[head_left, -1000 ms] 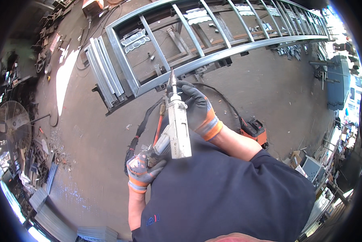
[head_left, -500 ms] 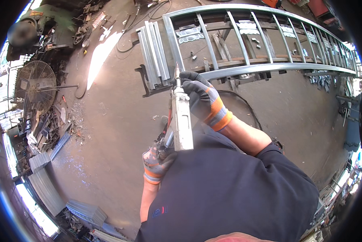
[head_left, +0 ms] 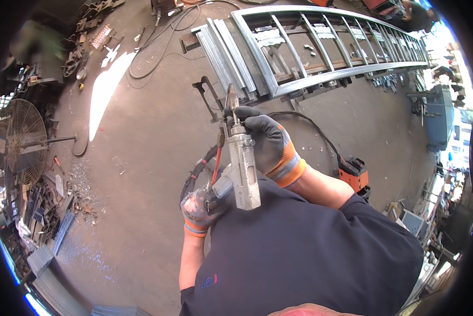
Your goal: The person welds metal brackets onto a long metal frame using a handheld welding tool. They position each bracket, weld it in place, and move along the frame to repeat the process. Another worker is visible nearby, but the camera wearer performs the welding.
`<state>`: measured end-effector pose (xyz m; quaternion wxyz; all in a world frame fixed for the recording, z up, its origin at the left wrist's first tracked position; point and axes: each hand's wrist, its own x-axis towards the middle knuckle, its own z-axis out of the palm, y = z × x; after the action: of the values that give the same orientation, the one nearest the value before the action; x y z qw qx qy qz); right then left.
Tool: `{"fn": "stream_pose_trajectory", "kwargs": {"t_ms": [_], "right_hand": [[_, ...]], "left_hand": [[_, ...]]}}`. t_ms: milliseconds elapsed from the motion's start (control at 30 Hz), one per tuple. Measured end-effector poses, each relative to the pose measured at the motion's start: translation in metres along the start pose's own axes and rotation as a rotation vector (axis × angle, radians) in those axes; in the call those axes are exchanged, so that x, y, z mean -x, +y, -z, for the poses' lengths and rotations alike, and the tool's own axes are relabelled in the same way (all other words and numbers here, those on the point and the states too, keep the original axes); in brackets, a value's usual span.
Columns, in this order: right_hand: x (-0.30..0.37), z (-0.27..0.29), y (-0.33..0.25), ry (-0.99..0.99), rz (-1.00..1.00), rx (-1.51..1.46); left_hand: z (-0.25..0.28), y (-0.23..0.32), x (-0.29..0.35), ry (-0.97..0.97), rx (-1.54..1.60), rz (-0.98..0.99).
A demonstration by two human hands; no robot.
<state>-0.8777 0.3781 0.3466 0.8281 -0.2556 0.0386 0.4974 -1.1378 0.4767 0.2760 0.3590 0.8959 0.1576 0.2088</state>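
Observation:
A silver welding gun with a pointed nozzle is held in front of my chest, its tip facing away from me. My left hand, in a grey and orange glove, is closed round the gun's handle. Up front, the gloved fingers of my right hand pinch at the nozzle near the front of the body. A red cable and a dark hose run beside the gun on its left. Just past the tip lie several silver metal bars at the end of a ladder-like metal frame.
An orange and black machine stands on the floor to the right, with a black cable running to it. At the left are a large fan and scrap piles. Hoses loop across the far floor. Another person is at the far right.
My view has turned, so the metal frame sits at a different angle and the orange machine shows more fully. Both hands keep hold of the gun, and its handle shows more clearly.

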Motion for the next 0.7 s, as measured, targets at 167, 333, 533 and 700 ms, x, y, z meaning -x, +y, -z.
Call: {"fn": "stream_pose_trajectory", "kwargs": {"t_ms": [167, 333, 533, 700], "right_hand": [[0.013, -0.026, 0.032, 0.155, 0.057, 0.032], [0.02, -0.034, 0.044, 0.236, 0.132, 0.107], [0.031, -0.035, 0.047, 0.202, 0.137, 0.001], [0.032, -0.032, 0.05, 0.242, 0.187, 0.054]], "left_hand": [[0.003, -0.035, 0.01, -0.025, 0.097, -0.059], [-0.007, -0.057, 0.011, -0.035, 0.061, -0.17], [-0.004, -0.065, 0.012, -0.062, 0.096, -0.166], [-0.001, -0.064, 0.005, -0.08, 0.127, -0.194]]}}
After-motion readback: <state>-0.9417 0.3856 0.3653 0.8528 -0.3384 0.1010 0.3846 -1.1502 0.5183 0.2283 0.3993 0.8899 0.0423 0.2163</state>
